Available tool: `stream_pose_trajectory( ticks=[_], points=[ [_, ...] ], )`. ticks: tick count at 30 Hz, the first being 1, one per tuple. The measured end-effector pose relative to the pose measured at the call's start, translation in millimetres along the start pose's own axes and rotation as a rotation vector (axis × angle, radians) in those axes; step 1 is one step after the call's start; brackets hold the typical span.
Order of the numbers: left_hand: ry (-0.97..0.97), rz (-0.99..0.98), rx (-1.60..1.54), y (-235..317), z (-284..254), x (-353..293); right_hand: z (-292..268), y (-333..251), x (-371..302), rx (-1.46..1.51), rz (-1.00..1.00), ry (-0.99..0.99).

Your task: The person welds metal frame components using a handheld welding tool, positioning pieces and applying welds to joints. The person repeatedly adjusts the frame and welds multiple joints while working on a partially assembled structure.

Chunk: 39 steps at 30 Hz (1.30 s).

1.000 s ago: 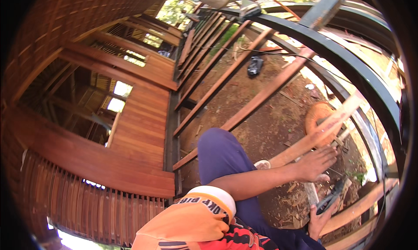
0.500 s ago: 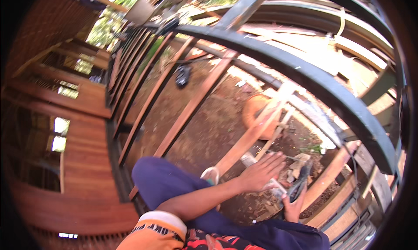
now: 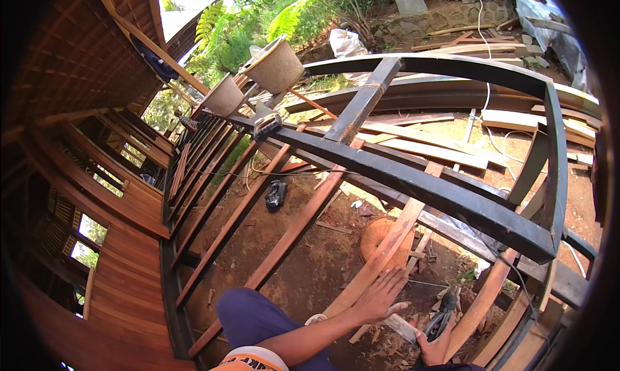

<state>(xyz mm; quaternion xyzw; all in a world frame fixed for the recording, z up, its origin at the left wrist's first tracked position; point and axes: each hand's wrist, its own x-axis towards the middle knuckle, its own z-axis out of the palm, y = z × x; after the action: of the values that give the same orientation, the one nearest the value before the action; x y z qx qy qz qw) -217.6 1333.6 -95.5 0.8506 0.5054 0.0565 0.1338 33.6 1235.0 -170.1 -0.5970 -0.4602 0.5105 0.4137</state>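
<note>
My left hand (image 3: 381, 297) lies flat at the right edge of a reddish wooden beam (image 3: 394, 238), fingers stretched out and nothing gripped. Below and to the right, my right hand (image 3: 436, 346) is closed around a dark hand-held tool (image 3: 442, 318); its exact kind is not clear. A pale strip of wood (image 3: 402, 328) lies between the two hands. My bent knee (image 3: 258, 319), in dark blue trousers, is left of the left forearm.
Black metal framing (image 3: 413, 174) crosses above the wooden beams. An orange round object (image 3: 369, 238) sits on the soil below. A black object (image 3: 276, 196) lies farther left. Two buckets (image 3: 278, 66) stand at the far end. A cable (image 3: 516, 274) hangs at right; plank flooring (image 3: 135, 267) extends left.
The view has tilted upward and become sharper, showing more of the yard. My left hand has moved left onto the beam's edge. My right hand still holds the dark tool.
</note>
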Motion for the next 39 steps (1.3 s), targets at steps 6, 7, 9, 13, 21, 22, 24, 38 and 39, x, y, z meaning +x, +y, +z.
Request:
stream_pose_trajectory(
  ticks=[6, 7, 9, 13, 21, 22, 24, 38, 39],
  points=[
    [-0.064, 0.12, -0.005, 23, -2, 2, -2, -19, 2, 0.182, -0.004, -0.009],
    [-0.097, 0.15, -0.043, 28, 6, 0, -6, -30, 5, 0.076, -0.064, -0.022],
    [-0.088, 0.21, -0.138, 40, 15, -12, -5, -25, 4, -0.047, -0.096, -0.04],
    [-0.154, 0.272, -0.166, 67, 24, -23, -8, -29, 8, 0.051, -0.026, -0.145],
    [-0.174, 0.201, -0.142, 51, 21, -18, -11, -48, 5, 0.168, 0.266, -0.247],
    [-0.157, 0.194, -0.134, 48, 20, -15, -11, -49, 5, 0.167, 0.262, -0.252],
    [-0.163, 0.179, -0.111, 39, 17, -9, -12, -51, 7, 0.152, 0.258, -0.266],
    [-0.186, 0.071, 0.053, 8, 19, 1, 1, -33, 2, 0.148, 0.043, -0.239],
    [-0.193, 0.057, 0.062, 9, 20, 6, -1, -32, 4, 0.239, 0.06, -0.265]
  ],
)
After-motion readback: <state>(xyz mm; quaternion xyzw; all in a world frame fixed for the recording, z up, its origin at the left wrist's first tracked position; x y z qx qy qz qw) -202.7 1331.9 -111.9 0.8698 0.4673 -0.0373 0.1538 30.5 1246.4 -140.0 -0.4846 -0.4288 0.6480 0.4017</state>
